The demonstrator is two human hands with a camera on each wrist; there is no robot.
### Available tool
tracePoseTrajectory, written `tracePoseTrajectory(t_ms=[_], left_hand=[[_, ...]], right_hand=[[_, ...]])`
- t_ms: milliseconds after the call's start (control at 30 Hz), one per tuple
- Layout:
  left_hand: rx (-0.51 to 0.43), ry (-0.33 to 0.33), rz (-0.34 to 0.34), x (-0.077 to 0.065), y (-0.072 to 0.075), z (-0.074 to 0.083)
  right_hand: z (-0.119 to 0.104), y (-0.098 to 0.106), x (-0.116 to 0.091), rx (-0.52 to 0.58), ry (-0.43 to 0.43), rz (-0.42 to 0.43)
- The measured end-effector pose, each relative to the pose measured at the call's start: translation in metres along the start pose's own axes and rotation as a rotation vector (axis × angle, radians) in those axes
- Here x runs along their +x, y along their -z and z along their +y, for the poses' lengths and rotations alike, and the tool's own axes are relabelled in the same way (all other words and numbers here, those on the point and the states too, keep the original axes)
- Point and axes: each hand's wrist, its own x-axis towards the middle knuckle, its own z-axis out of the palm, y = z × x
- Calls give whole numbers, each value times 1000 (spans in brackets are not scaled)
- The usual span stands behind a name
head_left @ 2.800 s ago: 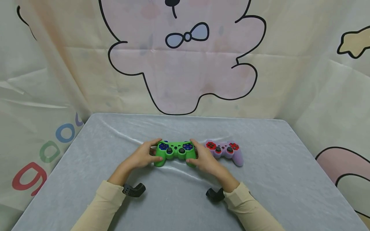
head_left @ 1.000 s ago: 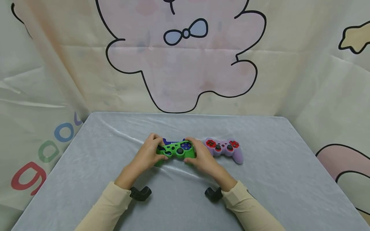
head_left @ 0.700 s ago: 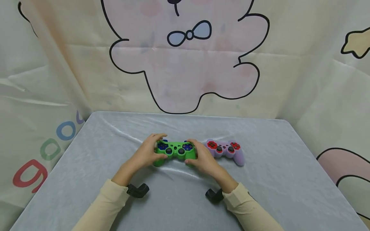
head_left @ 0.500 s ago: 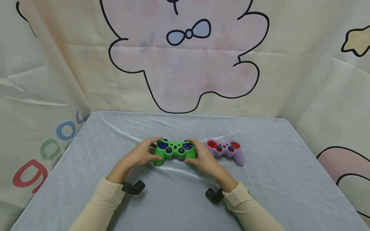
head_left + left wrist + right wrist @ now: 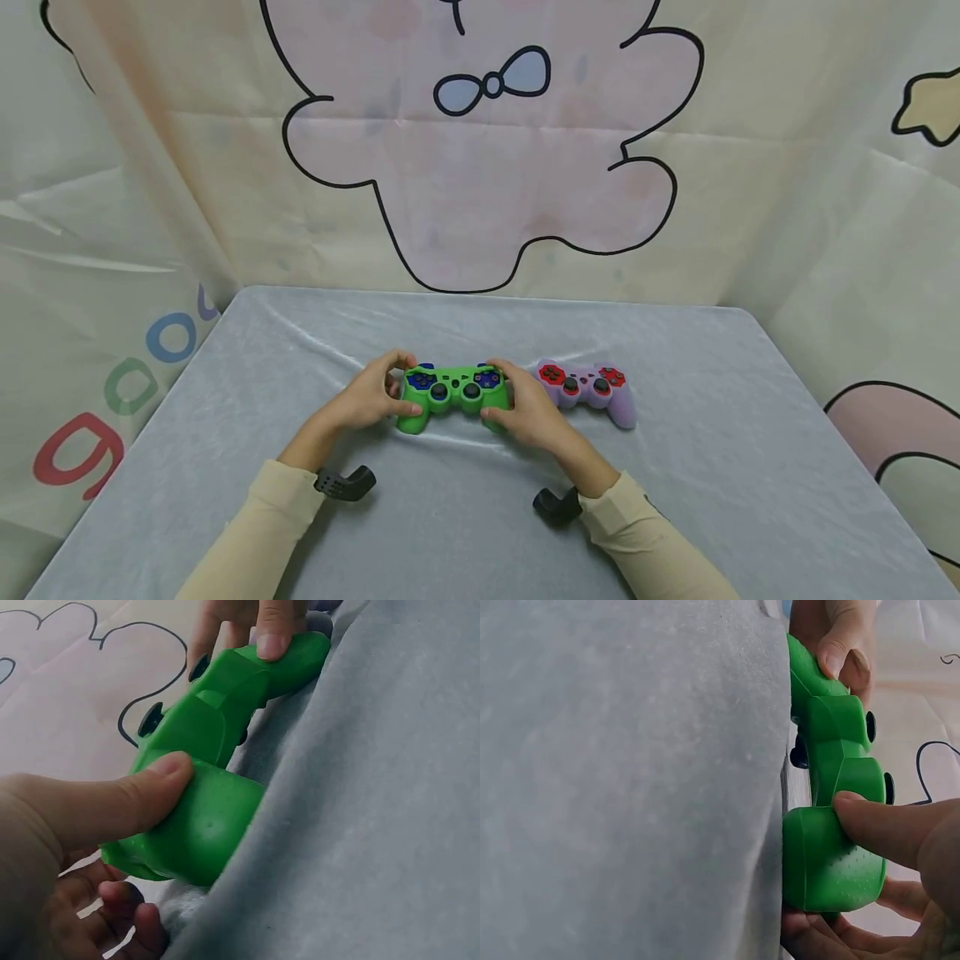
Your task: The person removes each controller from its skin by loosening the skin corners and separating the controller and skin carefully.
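A green game controller [image 5: 455, 395] with dark blue button areas and two black thumbsticks is near the middle of the table, face up in the head view. My left hand [image 5: 369, 395] grips its left end: the thumb presses on the handle and the index finger curls over the top edge. In the left wrist view the other left fingers [image 5: 112, 915] hang loosely below the controller. My right hand [image 5: 532, 410] holds the right end, its thumb [image 5: 877, 825] on the handle and its fingers behind and beneath.
Just right of my right hand lies a purple controller [image 5: 622, 408] with red button areas. A grey-blue cloth [image 5: 465, 533] covers the table. Behind it hangs a cartoon-printed curtain [image 5: 465, 192]. Each wrist carries a black camera [image 5: 345, 483].
One second ago my left fingers reached over the controller's left face and a blue strip showed above its top edge. The left hand has since drawn back left; the green face is level again.
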Motion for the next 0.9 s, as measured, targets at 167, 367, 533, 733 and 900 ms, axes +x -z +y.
tracePoseTrajectory(t_ms=[167, 367, 533, 733, 900], left_hand=[[-60, 19, -13, 0, -1, -1], [-109, 29, -12, 0, -3, -1], [-78, 28, -6, 1, -3, 0], [-42, 44, 3, 0, -4, 5], [147, 50, 49, -3, -3, 17]], right_hand=[[-1, 0, 1, 3, -12, 5], [0, -1, 2, 10, -36, 5], [0, -1, 2, 4, -31, 9], [1, -1, 2, 3, -31, 15], [1, -2, 2, 2, -23, 25]])
